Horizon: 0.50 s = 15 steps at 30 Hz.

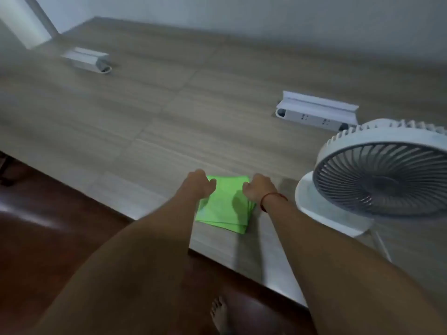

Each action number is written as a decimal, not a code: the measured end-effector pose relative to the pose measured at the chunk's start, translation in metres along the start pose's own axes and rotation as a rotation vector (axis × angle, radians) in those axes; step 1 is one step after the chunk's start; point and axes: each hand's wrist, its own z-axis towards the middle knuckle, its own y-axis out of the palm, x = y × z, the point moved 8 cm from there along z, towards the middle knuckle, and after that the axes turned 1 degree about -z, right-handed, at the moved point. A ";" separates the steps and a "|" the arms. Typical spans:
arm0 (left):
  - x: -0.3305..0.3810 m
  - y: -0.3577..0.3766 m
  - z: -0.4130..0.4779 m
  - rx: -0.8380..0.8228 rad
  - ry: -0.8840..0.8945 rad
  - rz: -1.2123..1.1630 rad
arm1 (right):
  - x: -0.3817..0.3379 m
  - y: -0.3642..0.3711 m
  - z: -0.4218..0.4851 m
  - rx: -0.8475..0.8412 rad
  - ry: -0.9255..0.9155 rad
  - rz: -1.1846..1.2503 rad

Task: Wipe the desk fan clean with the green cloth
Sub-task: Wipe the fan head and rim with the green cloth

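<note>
Head view: looks down over both bare forearms onto a wood-grain desk (169,105); the picture is soft with motion blur.
Green cloth (225,206): a folded square of thin, matte fabric lying flat near the desk's front edge, at about 6 o'clock in the frame; stacked layers show at its near-right corner; its folded edges run roughly toward 12 o'clock, tilted slightly.
Left hand (199,183): on the cloth's far-left corner; fingers curled down onto the fabric, seemingly pinching it, though blur hides whether they have closed on it.
Right hand (258,187): on the cloth's far-right edge, a red string at the wrist; fingers bent inward the same way; grip likewise unclear.
Desk fan (382,175): white plastic, round head with a spiral-ribbed grille tilted upward, on a flat round base; stands at 3 o'clock from the cloth, just beside it but not touching.
Key relation: the fan lies to the right of both hands, so the right hand is the nearer; a move from cloth to grille would likely go toward 3 o'clock and slightly up.
Step judged: picking up or unfolding the cloth; no wiping begun.
Other things: two white power strips (316,112) farther back on the desk, at 10 and 1 o'clock.
</note>
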 end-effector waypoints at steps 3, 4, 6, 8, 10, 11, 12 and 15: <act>-0.010 0.024 0.002 -0.040 -0.045 -0.006 | 0.021 0.026 0.001 -0.025 0.125 0.018; -0.015 0.030 0.002 -0.039 -0.060 -0.025 | 0.028 0.031 0.000 -0.003 0.150 0.041; -0.020 0.038 0.004 -0.050 -0.090 -0.083 | 0.036 0.037 0.000 0.064 0.213 0.101; -0.026 0.044 0.009 -0.066 -0.130 -0.194 | 0.045 0.037 -0.001 0.127 0.305 0.212; -0.029 0.051 0.010 -0.097 -0.142 -0.258 | 0.049 0.046 -0.001 0.094 0.351 0.266; -0.028 0.054 0.007 -0.110 -0.133 -0.259 | 0.046 0.052 -0.002 0.047 0.343 0.251; -0.025 0.056 0.004 -0.122 -0.120 -0.256 | 0.041 0.056 -0.003 0.005 0.326 0.236; -0.011 0.045 -0.004 -0.127 -0.072 -0.287 | 0.019 0.053 -0.002 -0.042 0.264 0.279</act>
